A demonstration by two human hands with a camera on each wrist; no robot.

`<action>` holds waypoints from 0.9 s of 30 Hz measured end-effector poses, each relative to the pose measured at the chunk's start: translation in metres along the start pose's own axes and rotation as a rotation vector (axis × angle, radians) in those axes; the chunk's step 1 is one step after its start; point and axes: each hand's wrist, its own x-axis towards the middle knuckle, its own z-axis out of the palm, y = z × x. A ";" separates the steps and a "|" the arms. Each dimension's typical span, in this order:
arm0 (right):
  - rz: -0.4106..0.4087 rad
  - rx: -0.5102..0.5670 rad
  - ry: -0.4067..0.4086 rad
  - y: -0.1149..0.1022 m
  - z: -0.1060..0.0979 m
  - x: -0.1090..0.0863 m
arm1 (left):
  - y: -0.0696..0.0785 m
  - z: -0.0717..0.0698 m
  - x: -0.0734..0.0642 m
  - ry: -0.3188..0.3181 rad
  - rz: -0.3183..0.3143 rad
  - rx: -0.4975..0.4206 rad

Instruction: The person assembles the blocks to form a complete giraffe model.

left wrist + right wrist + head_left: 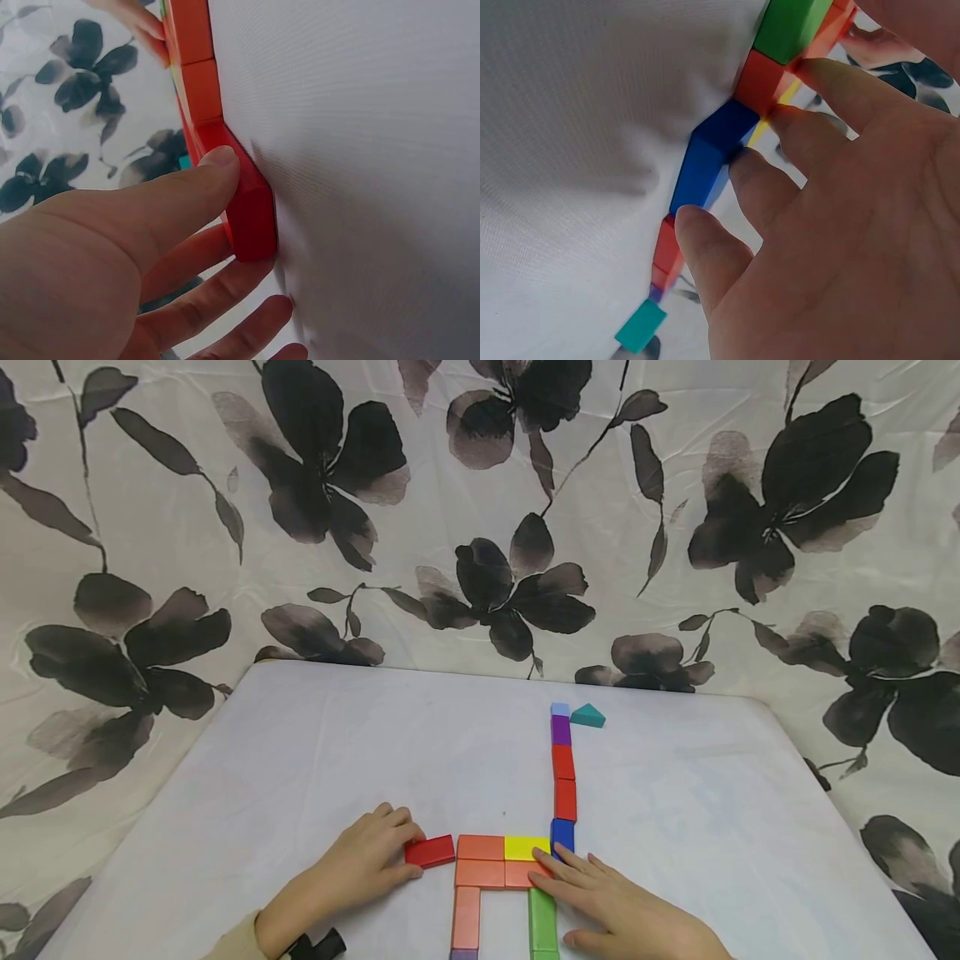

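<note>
My left hand pinches a red block between thumb and fingers, at the left end of a row of orange blocks. In the left wrist view the thumb lies on the near face of this red block, which lies flat on the table. The fingers of my right hand are spread and fairly straight, with tips on the yellow block, an orange block and the dark blue block. From the right wrist, fingertips touch the blue block and the orange block beside the green one.
Red blocks, a purple block and a light blue block run toward the far edge, with a teal triangle beside them. Orange and green legs extend nearer. Floral cloth hangs behind the white table.
</note>
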 end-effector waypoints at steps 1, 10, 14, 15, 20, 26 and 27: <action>-0.001 0.002 -0.001 0.000 0.000 0.000 | 0.000 0.000 0.001 -0.002 0.000 -0.001; -0.023 0.006 0.007 0.001 0.001 -0.002 | 0.001 -0.001 0.002 -0.015 -0.016 -0.028; -0.021 0.004 0.009 0.001 0.001 -0.002 | 0.002 -0.001 0.003 -0.022 -0.026 -0.037; -0.019 0.004 0.009 0.001 0.001 -0.002 | 0.002 -0.001 0.003 -0.023 -0.027 -0.038; 0.020 0.024 0.000 0.000 0.001 -0.001 | 0.003 -0.001 0.003 -0.017 -0.031 -0.037; 0.039 0.022 -0.002 0.000 0.002 0.000 | 0.002 -0.001 0.003 -0.010 -0.035 -0.035; 0.038 0.022 -0.001 0.000 0.001 0.000 | 0.002 -0.001 0.003 -0.009 -0.037 -0.036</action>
